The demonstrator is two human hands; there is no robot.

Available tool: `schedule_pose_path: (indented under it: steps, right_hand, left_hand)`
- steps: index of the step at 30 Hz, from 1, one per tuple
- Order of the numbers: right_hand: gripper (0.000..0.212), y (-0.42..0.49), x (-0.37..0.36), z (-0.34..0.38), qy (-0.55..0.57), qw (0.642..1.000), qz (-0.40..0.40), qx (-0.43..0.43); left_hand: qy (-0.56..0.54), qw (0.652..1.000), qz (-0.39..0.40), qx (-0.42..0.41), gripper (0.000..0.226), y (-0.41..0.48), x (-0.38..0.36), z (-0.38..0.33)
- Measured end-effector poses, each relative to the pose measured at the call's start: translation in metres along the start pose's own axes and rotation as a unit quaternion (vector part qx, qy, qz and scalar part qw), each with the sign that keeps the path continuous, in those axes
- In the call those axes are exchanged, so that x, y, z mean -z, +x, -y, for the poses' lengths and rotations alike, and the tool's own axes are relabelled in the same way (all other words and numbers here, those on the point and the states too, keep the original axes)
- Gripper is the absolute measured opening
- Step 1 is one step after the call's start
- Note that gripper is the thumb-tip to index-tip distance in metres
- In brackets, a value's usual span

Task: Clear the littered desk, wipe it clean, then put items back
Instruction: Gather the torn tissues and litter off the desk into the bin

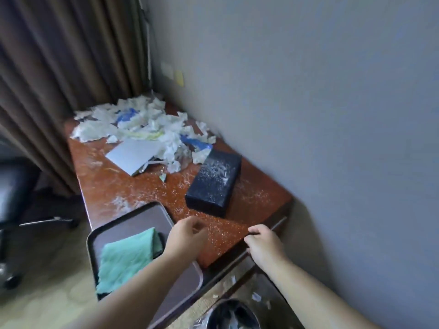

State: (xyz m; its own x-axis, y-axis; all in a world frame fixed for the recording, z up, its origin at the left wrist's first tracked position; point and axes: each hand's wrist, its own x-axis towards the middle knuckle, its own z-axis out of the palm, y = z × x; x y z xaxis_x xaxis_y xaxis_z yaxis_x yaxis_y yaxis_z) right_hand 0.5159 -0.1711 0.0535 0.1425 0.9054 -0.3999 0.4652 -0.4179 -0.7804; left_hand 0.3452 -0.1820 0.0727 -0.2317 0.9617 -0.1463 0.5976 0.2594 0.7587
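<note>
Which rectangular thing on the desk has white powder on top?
The black rectangular box: white specks cover its top, while the flat silver-grey panel and the brown tray show none.

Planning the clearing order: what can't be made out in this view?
Head view only.
Under the paper pile: whatever it covers is hidden.
Bin: cut off by the bottom edge; contents blurred.
Left hand, right hand: curled fingers blurred; any grip unclear.
Tray: near end hidden by the left forearm.
</note>
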Motion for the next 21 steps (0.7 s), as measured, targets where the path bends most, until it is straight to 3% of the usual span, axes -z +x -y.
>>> schedule_pose_path:
  steps: [7, 11, 16, 21]
  right_hand:
    - [0.023, -0.035, -0.041, 0.067, -0.092, 0.99, 0.04, 0.094]
    - [0.024, -0.04, -0.083, 0.105, -0.138, 0.982, 0.022, 0.127]
    - [0.026, -0.05, -0.185, 0.159, -0.189, 0.975, -0.003, 0.113]
    - [0.02, -0.066, -0.288, 0.211, -0.187, 0.975, 0.026, 0.117]
  left_hand:
    - [0.07, 0.997, -0.016, -0.041, 0.013, 0.011, 0.091, 0.025]
    - [0.099, 0.992, -0.023, -0.071, 0.02, 0.033, 0.146, 0.054]
    - [0.156, 0.985, 0.017, -0.064, 0.027, 0.06, 0.231, 0.124]
    - [0.208, 0.976, 0.026, -0.059, 0.032, 0.093, 0.33, 0.181]
